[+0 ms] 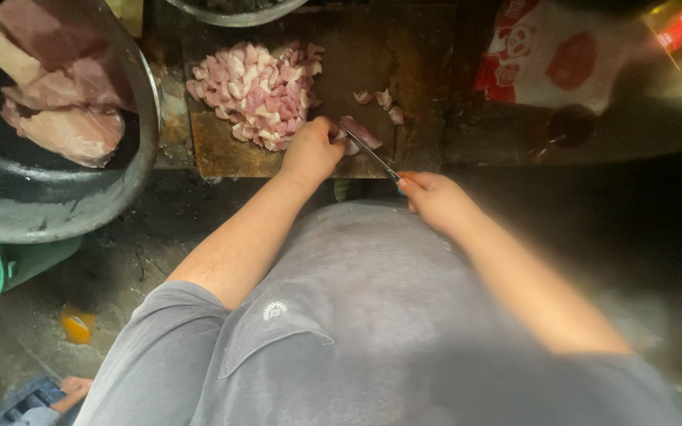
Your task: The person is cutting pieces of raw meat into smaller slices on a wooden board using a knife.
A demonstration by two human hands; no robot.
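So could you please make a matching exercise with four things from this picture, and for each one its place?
Things:
1. knife
2. diced meat
3. large meat slabs
4. red and white bag

Places:
A. in the big metal bowl at the left
B. in the right hand
C. heaped on the board, beyond the left hand
D. at the right of the board

Pairs: 1-B, 2-C, 3-A, 4-D
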